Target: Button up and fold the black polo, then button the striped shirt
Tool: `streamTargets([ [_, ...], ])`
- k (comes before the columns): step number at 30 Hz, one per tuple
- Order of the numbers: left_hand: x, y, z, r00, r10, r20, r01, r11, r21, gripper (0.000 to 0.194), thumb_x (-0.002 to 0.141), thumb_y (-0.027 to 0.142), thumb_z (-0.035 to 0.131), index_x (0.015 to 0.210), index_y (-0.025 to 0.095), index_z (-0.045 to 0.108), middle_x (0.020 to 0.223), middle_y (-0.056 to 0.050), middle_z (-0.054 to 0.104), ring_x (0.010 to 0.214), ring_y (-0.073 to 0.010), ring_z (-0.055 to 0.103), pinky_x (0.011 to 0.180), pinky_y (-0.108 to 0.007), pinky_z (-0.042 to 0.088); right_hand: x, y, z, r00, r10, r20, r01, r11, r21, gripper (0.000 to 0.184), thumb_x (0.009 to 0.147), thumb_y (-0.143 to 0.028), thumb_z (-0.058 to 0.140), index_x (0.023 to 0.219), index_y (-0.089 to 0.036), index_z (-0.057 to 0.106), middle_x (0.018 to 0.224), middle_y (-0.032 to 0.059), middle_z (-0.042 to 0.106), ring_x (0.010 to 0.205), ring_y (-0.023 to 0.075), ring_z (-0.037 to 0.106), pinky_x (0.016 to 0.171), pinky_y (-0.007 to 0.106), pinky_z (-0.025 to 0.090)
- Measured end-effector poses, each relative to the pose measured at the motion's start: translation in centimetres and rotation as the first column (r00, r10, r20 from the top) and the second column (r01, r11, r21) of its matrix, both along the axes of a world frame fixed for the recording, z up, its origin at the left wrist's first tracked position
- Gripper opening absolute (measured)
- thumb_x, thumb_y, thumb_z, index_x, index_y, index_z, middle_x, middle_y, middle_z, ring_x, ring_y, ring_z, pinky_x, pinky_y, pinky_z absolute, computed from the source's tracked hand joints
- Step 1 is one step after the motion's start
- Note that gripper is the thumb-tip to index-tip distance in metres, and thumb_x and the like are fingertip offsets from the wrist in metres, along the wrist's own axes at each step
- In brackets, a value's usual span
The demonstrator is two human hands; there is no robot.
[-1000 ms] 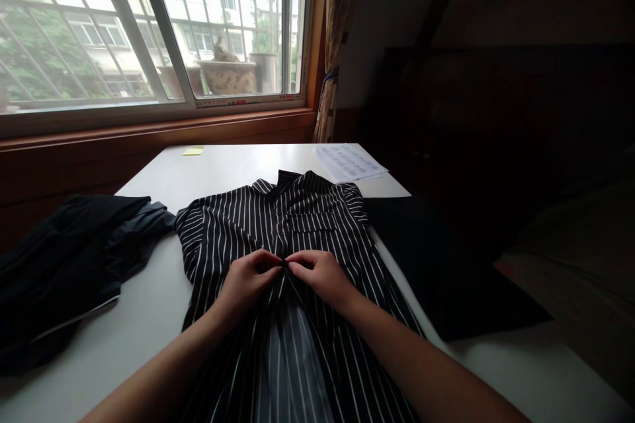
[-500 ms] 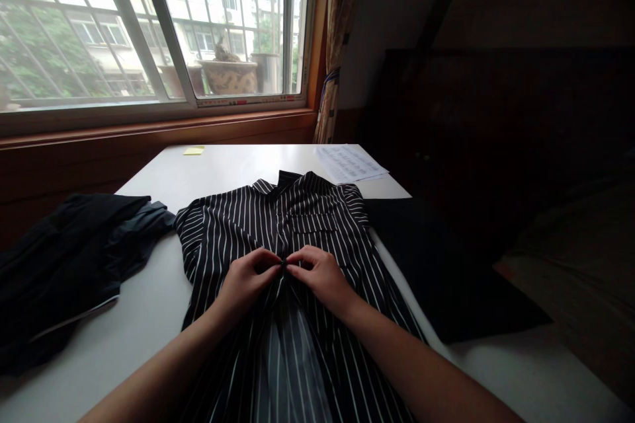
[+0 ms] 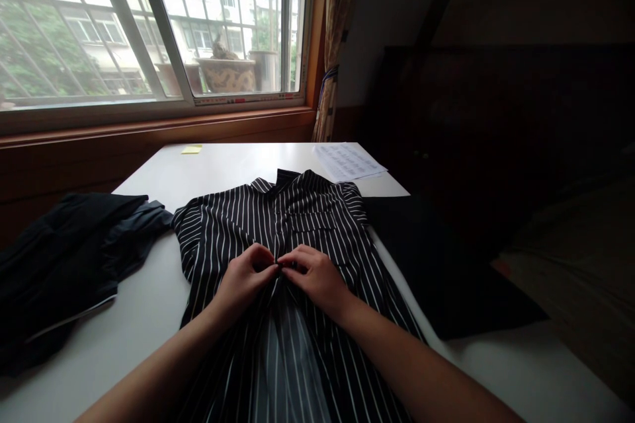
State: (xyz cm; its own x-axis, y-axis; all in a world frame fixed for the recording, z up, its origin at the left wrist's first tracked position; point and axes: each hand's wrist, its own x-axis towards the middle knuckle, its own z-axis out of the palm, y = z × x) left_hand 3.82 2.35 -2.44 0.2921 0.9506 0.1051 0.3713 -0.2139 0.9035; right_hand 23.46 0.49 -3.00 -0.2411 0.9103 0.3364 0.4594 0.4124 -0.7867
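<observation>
A black shirt with white stripes [image 3: 233, 218] lies face up on the white table, its collar toward the window. My left hand [image 3: 248, 271] pinches the shirt's front edge at mid-chest. Close against it, my right hand [image 3: 312, 277] pinches the same spot from the other side, fingertips nearly meeting. Whatever button or buttonhole sits between the fingers is too small and covered to make out. Above the hands the front is drawn together; below them it spreads apart and shows the greyish inside.
Dark folded clothing [image 3: 64, 258] lies on the table's left side. A black cloth [image 3: 446, 271] hangs over the right edge. Printed sheets [image 3: 347, 162] and a yellow sticky note [image 3: 191, 149] rest at the far end of the white table [image 3: 238, 158], below the window.
Both hands stay pinched at the same place on the shirt front. The fingertips have shifted slightly, the right ones a little closer over the left. The whole view has moved slightly.
</observation>
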Motion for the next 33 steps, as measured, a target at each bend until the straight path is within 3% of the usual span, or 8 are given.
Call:
streamTargets([
  [4,0.05,-0.07,0.18,1.000,0.000,0.008,0.000,1.000,0.000,0.018,0.081,0.035,0.068,0.087,0.019,0.062,0.083,-0.002,0.068,0.079,-0.0188,0.065,0.072,-0.029,0.051,-0.09,-0.07,0.28,1.000,-0.005,0.011,0.005,1.000,0.006,0.019,0.084,-0.016,0.069,0.101,-0.026,0.072,0.094,-0.0003,0.068,0.085,0.0142,0.063,0.080,0.028,0.049],
  [17,-0.06,0.04,0.13,1.000,-0.021,0.001,0.021,1.000,0.022,0.017,0.082,0.035,0.068,0.088,0.020,0.062,0.085,-0.001,0.067,0.081,-0.0185,0.065,0.074,-0.030,0.051,-0.08,0.00,0.19,0.996,-0.087,0.008,0.087,0.994,-0.067,0.017,0.079,-0.019,0.073,0.094,-0.022,0.064,0.090,-0.0020,0.067,0.071,0.0123,0.058,0.068,0.026,0.046],
  [25,-0.06,0.03,0.19,1.000,-0.025,-0.018,0.025,0.999,0.036,0.016,0.083,0.035,0.066,0.088,0.020,0.061,0.084,-0.001,0.066,0.079,-0.0180,0.064,0.072,-0.029,0.050,-0.01,0.06,0.28,0.998,-0.051,0.048,0.051,0.999,-0.004,0.010,0.082,-0.019,0.072,0.090,-0.021,0.067,0.090,-0.0007,0.066,0.081,0.0142,0.060,0.078,0.028,0.047],
  [33,-0.16,0.13,-0.01,0.999,-0.038,-0.015,0.039,0.998,0.046,0.017,0.084,0.036,0.066,0.088,0.020,0.061,0.083,-0.001,0.067,0.079,-0.0182,0.064,0.073,-0.029,0.050,0.10,0.11,0.18,0.999,-0.009,0.045,0.009,1.000,-0.006,0.012,0.084,-0.019,0.070,0.096,-0.023,0.070,0.092,-0.0003,0.065,0.078,0.0136,0.059,0.075,0.028,0.047],
])
